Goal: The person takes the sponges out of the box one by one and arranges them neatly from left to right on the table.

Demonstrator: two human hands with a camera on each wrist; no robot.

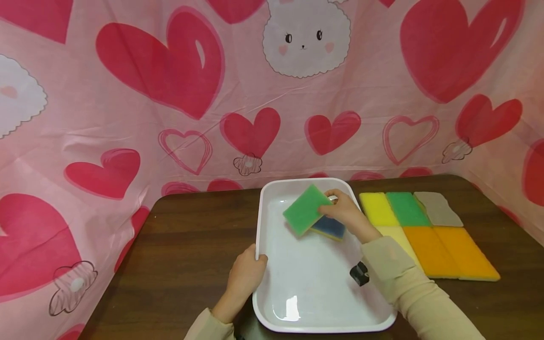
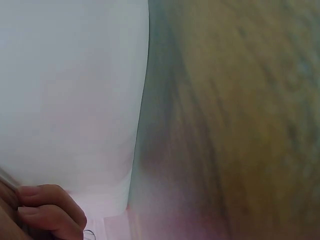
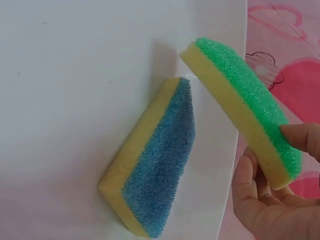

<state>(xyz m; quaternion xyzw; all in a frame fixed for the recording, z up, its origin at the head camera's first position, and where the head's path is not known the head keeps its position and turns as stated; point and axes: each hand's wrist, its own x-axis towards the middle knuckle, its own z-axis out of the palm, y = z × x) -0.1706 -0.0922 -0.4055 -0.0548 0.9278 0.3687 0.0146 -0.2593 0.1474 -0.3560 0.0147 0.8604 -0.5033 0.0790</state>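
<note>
In my right hand (image 1: 343,210) I pinch a green-topped sponge (image 1: 308,208) by one end, thumb on the green scouring side and fingers under the yellow foam, as the right wrist view shows. It is held tilted over the white tray (image 1: 306,283). Below it, inside the tray toward the back right, lies a blue-topped sponge (image 3: 160,155) with a yellow base, partly covered by the green one in the head view. My left hand (image 1: 247,270) grips the tray's left rim, its curled fingertips (image 2: 31,191) against the tray wall in the left wrist view.
Right of the tray, several flat sponges lie in two rows on the dark wooden table (image 1: 195,236): yellow (image 1: 378,208), green (image 1: 409,208), wavy grey (image 1: 438,208), pale yellow (image 1: 398,240) and orange (image 1: 459,252). A pink heart-print cloth (image 1: 289,99) hangs behind the table.
</note>
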